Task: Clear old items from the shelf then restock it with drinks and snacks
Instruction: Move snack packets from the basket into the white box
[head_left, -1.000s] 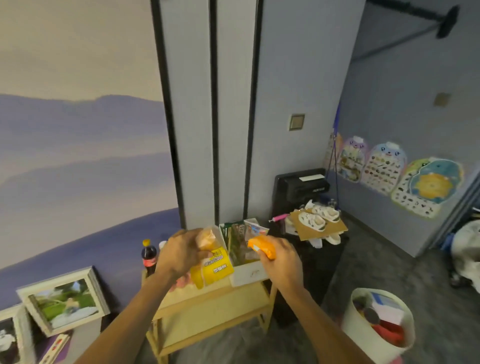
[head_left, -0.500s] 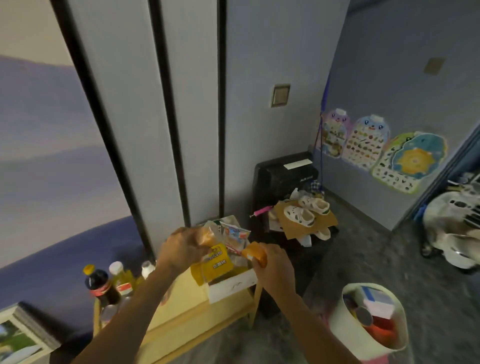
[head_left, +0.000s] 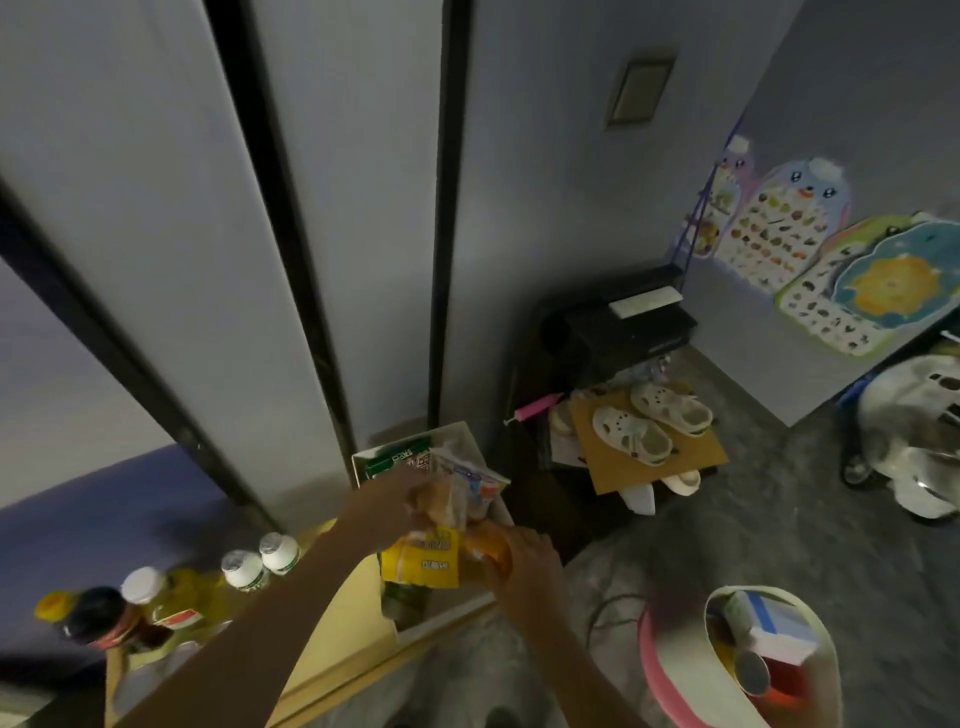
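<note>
A low wooden shelf stands against the wall at the bottom left. On its right end sits a white box with several snack packets in it. My left hand grips a clear-wrapped bun packet over the box, with a yellow snack packet hanging below it. My right hand holds an orange snack just right of the yellow packet. Several drink bottles stand on the shelf's left end.
A white bin with a pink rim stands on the floor at the lower right, holding boxes and cans. Behind the shelf's right end, a black stand carries cardboard with white sandals. Posters hang on the right wall.
The view has tilted down and swung left, so more bottles show. Both hands have come closer together over the white box, still holding their snacks.
</note>
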